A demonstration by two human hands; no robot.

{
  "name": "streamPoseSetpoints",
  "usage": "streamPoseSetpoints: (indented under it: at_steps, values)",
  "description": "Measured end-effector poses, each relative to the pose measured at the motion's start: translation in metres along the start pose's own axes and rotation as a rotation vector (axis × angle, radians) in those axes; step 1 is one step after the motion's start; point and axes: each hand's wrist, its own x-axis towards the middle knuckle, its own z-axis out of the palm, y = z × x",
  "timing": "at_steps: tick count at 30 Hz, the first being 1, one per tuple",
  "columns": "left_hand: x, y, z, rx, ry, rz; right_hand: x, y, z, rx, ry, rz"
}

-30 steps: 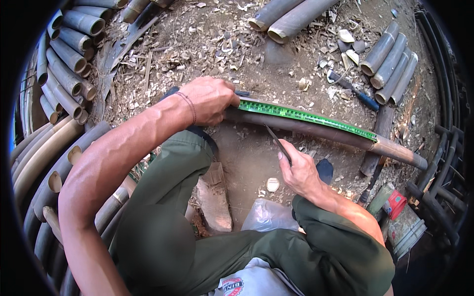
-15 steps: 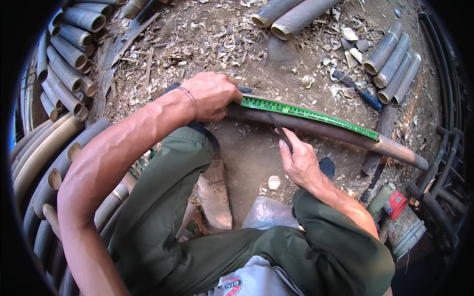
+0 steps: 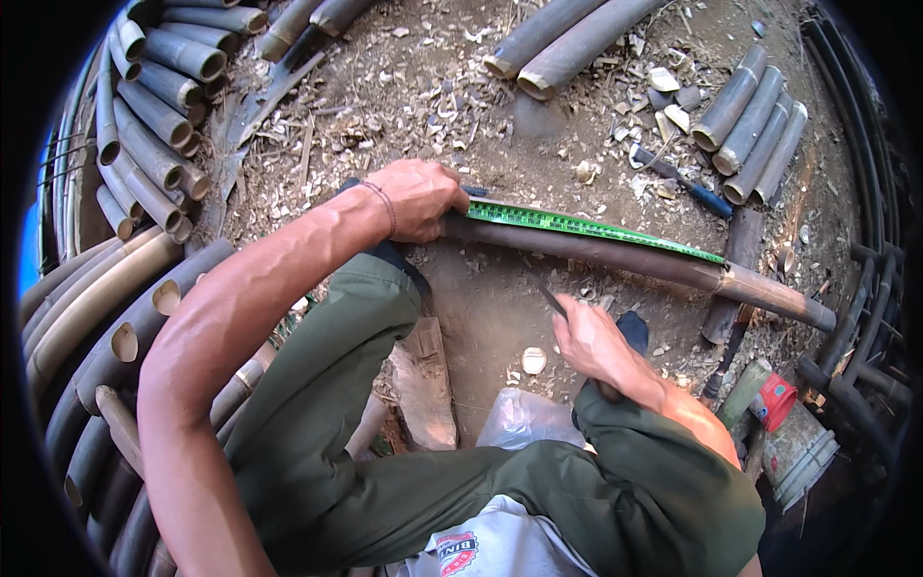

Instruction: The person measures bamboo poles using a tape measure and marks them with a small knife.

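A dark brown bamboo pole (image 3: 615, 258) lies slantwise in front of me, its paler far end to the right. Along its upper side runs a long, narrow green strip (image 3: 596, 228) with dark printed marks. My left hand (image 3: 418, 199) is closed around the pole's left end, at the end of the strip; its fingertips are partly hidden. Below the pole, apart from it, my right hand (image 3: 606, 348) grips a slim dark knife (image 3: 548, 296), with the blade pointing up and left. The handle is mostly covered by the fingers.
Bamboo tubes (image 3: 173, 87) are stacked at the left; more tubes (image 3: 755, 120) lie at the upper right. Beside those rests a blue-handled tool (image 3: 710, 200). A plastic bag (image 3: 529, 420), a wood block (image 3: 423, 385) and a bucket (image 3: 803, 464) surround my legs. Chips litter the ground.
My right hand and the knife have drawn down toward me, away from the pole. My left hand keeps its hold. The whole view has shifted slightly.
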Motion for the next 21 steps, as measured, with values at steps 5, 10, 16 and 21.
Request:
streamPoseSetpoints:
  at_steps: [5, 10, 16, 21]
  values:
    - [-0.012, -0.001, -0.011, -0.002, -0.061, 0.041, -0.052, 0.028, -0.042, -0.069, 0.290, -0.066]
    - [-0.026, 0.014, -0.066, -0.203, 0.312, -0.061, -0.135, 0.137, -0.027, -0.161, 0.682, 0.012]
    - [-0.020, 0.050, -0.090, -0.298, 0.559, -0.180, -0.215, 0.226, 0.063, -0.168, 0.682, 0.348]
    - [-0.013, 0.050, -0.065, -0.233, 0.648, -0.222, -0.233, 0.254, 0.115, -0.170, 0.694, 0.476]
